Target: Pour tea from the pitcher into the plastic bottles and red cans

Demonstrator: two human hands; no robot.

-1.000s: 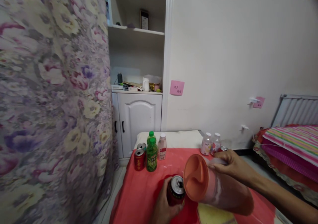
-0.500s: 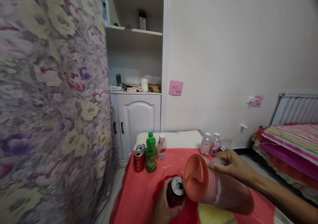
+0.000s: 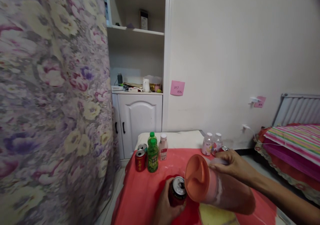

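Observation:
My left hand [image 3: 166, 203] is wrapped round a dark red drink can [image 3: 178, 193] with an opened top, upright near the table's front. A large pitcher [image 3: 225, 195] with an orange lid [image 3: 197, 178] is tipped toward the can, its lid just beside the can's rim. My right hand [image 3: 228, 165] grips the pitcher by its handle. Whether liquid is running between pitcher and can, I cannot tell. Under the pitcher lies a yellow cloth-like piece [image 3: 217, 215], partly hidden.
On the red table cover [image 3: 140, 195], red cans [image 3: 140, 161], green bottles [image 3: 152, 156] and a pink bottle [image 3: 163, 147] stand at the left. Two pale bottles [image 3: 207, 144] and a partly hidden can [image 3: 224, 148] stand at the back right. A floral curtain [image 3: 55, 102] hangs at left.
The view has shifted very slightly. Both hands, the can and the tilted pitcher keep nearly the same positions.

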